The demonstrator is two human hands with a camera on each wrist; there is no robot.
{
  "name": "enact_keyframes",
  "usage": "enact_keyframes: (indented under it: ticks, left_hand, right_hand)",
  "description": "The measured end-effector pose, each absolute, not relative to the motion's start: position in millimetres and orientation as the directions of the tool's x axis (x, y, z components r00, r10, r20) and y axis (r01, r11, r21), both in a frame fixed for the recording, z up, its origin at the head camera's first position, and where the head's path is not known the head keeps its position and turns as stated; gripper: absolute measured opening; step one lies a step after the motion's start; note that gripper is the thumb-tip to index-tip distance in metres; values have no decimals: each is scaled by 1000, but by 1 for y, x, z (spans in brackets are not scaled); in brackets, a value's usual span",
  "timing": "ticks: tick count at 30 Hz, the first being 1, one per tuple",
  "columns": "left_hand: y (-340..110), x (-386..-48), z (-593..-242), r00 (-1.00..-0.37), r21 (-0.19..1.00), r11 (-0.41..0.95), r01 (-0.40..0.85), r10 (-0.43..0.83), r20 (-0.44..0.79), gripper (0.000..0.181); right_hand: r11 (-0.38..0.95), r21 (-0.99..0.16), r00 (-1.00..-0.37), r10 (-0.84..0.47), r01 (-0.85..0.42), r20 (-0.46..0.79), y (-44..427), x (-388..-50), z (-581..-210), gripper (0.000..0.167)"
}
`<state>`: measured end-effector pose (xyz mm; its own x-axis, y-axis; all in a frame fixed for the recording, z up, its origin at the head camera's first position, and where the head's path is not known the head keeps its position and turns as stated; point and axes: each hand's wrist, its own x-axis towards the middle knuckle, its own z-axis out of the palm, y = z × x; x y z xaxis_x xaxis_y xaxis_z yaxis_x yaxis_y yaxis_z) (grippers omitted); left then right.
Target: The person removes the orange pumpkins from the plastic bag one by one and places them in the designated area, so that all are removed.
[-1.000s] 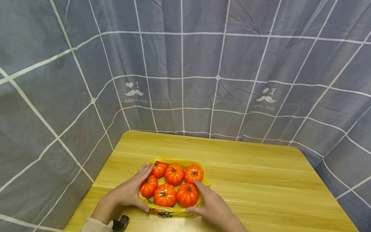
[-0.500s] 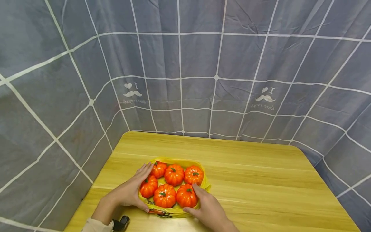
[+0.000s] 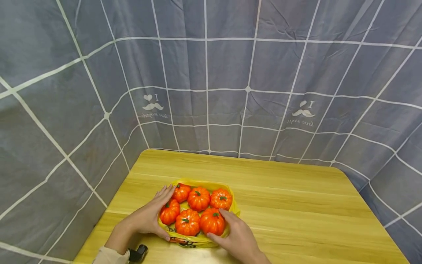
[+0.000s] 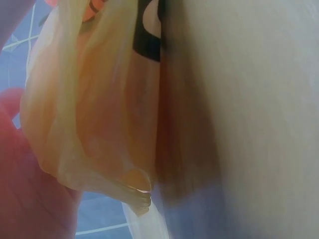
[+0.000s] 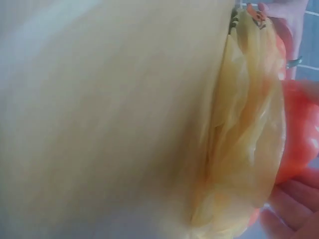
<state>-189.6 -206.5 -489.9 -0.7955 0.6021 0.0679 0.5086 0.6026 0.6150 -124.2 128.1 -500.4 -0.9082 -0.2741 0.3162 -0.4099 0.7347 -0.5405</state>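
Observation:
A yellow plastic bag (image 3: 197,241), its mouth spread wide, lies on the wooden table with several small orange pumpkins in it, all with green stems. My left hand (image 3: 148,216) holds the bag's left end, thumb at the front and fingers along the back-left rim. With thumb and fingers, my right hand (image 3: 239,236) grips the front-right pumpkin (image 3: 211,222), which sits inside the bag. The right wrist view shows fingers round this pumpkin (image 5: 299,132) above the crumpled bag wall (image 5: 249,134). In the left wrist view the bag (image 4: 104,114) hides most of the left hand.
The wooden table (image 3: 296,205) extends to the right of the bag and behind it. A grey curtain (image 3: 224,73) with white grid lines hangs at the back and sides. A black strap device (image 3: 137,253) is on the left wrist, beside a light sleeve (image 3: 110,256).
My right hand has shifted left, from the bag's right rim onto the front-right pumpkin, which has tilted and risen slightly. The left hand stays in place.

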Motion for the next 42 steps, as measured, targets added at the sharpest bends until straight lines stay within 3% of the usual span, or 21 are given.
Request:
enact_keyframes:
  ticks: [8, 18, 30, 42]
  left_hand:
    - [-209, -190, -486, -797, 615, 601, 512, 599, 77, 148]
    - [-213, -190, -484, -815, 617, 613, 493, 574, 81, 146]
    - [-217, -190, -489, -817, 610, 619, 495, 571, 83, 142]
    - [-216, -190, -492, -824, 624, 621, 474, 562, 67, 144]
  right_hand:
    - [679, -586, -882, -209, -441, 422, 140, -129, -489, 75]
    - [703, -612, -891, -66, -361, 450, 184, -142, -483, 72]
    - [749, -650, -941, 116, -128, 319, 264, -152, -496, 77]
    - [723, -683, -923, 328, 110, 199, 340, -144, -493, 82]
